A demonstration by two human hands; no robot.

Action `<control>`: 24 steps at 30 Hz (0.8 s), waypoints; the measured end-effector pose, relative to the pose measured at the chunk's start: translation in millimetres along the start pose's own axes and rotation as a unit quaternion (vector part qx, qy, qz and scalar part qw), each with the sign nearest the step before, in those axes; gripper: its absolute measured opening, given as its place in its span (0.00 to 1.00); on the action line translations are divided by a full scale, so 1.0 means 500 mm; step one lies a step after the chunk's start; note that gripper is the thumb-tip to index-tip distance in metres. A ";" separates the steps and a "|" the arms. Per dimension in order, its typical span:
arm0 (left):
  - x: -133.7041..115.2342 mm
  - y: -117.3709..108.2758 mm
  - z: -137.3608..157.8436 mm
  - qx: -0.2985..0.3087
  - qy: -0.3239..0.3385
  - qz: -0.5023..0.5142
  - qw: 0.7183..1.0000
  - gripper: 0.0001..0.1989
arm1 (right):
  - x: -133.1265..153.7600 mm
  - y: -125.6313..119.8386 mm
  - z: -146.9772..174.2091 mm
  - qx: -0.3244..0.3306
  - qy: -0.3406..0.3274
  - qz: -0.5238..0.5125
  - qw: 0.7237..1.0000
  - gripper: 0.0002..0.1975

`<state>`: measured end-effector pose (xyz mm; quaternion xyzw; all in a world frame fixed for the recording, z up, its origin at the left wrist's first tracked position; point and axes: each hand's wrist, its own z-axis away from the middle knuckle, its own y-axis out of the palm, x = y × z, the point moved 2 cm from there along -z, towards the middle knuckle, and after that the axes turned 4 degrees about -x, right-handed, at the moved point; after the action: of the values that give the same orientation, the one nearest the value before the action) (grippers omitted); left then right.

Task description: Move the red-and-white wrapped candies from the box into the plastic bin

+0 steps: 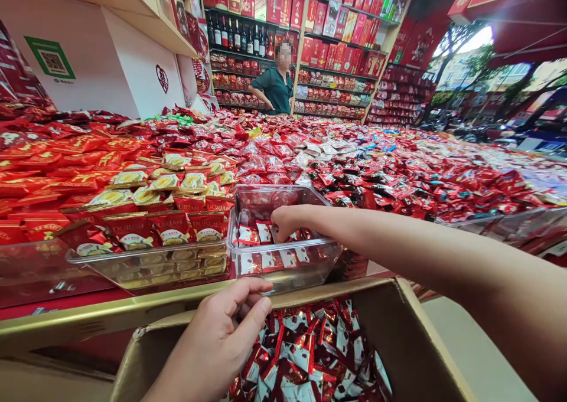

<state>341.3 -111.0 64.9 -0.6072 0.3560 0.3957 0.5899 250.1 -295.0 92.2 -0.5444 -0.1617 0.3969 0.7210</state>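
My right hand (287,220) reaches down into a clear plastic bin (286,281), fingers closed at a red-and-white candy packet (264,233). Its fingertips are partly hidden. More such packets stand in rows inside the bin. Nearer to me, my left hand (234,319) hovers over the left side of an open cardboard box (425,343). Its fingers are loosely curled, with a gap between thumb and index finger and nothing visible in them. Loose red-and-white candy packets (301,352) fill the bottom of the box.
Left of the bin, another clear bin (150,266) holds red durian packets (170,228). Heaps of wrapped sweets (398,177) cover the counter beyond. A gold counter edge (88,316) runs behind the box. A person (277,86) stands before shelves of bottles and red boxes.
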 end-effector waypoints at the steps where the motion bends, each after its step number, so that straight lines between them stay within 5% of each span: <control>1: -0.001 -0.001 0.000 0.003 0.004 -0.003 1.000 0.15 | 0.001 -0.001 0.002 0.003 -0.007 -0.002 1.000 0.24; 11: -0.001 0.000 0.007 -0.003 -0.005 0.022 1.000 0.14 | -0.002 0.009 -0.017 -0.080 -0.043 0.003 0.996 0.31; 19: 0.002 -0.004 0.003 0.038 0.014 -0.031 0.999 0.17 | 0.012 -0.002 -0.021 -0.198 -0.101 -0.010 0.975 0.26; 24: 0.002 -0.003 0.003 0.034 0.010 -0.016 0.999 0.16 | 0.017 0.012 -0.033 -0.198 -0.138 -0.007 0.970 0.24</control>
<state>343.0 -109.6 64.6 -0.5962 0.3654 0.3681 0.6128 263.9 -298.9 79.4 -0.6155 -0.3384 0.4232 0.5724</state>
